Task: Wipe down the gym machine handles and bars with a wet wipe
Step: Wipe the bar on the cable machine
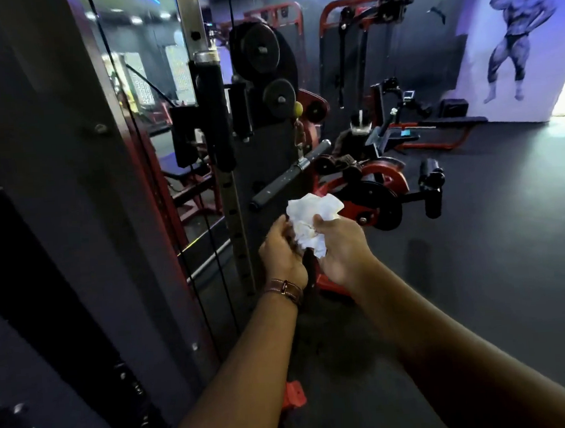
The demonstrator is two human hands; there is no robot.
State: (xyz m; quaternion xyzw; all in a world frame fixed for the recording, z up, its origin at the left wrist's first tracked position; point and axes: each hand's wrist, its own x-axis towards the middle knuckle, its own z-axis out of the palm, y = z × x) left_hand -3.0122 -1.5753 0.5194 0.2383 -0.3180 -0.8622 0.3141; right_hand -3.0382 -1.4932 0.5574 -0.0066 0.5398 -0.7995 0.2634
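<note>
- Far left: grey machine frame with a cable running down it; nothing here being wiped at this moment
- Next right: upright padded handle, black foam with a metal cap on top, mounted beside the perforated post. Likely a wipe target; best taken top to bottom, wipe wrapped fully round
- Left hand, strap on the wrist, fingers curled onto the lower left edge of the wipe, pinching it
- The wipe is white, crumpled, bunched between both hands in mid-air in front of the machine, touching no bar or handle
- Right hand, thumb up against the wipe's right side, fingers closed underneath, gripping it
- Judged step: refolding or opening out the wipe before the next pass. Do it well by spreading it flat, turning a fresh damp face outward, then seating it in one palm so the other hand can steady the bar
- Just above and beyond the wipe: slanted cable bar, dark grips with a metal clip at the centre. Nearest target; wipe each grip end to end, twisting round it, then the clip
- Risk: a bunched wipe only touches in spots, and may shed or dry out
- Further right: red plate-loaded machine on the floor, well apart from the hands
</note>
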